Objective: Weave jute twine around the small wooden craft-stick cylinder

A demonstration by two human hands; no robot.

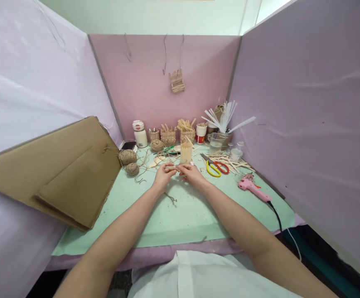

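My left hand [164,176] and my right hand [191,174] meet near the middle of the table, thumbs and fingers pinched together. Something thin and pale seems to run between the fingertips, too small to name. Just behind my right hand stands a small upright holder made of pale wooden sticks [186,153], with a thin stick leaning at its top. A short piece of twine [170,198] lies on the green cloth below my hands. Balls of twine [127,157] sit to the left, with loose strands trailing toward my left hand.
Yellow-handled scissors [213,169] and red-handled scissors [222,166] lie right of my hands, by scattered wooden sticks [238,162]. A pink glue gun [254,187] rests farther right. Cardboard [71,178] leans at left. A white bottle [140,135] and stick-filled baskets [168,136] line the back.
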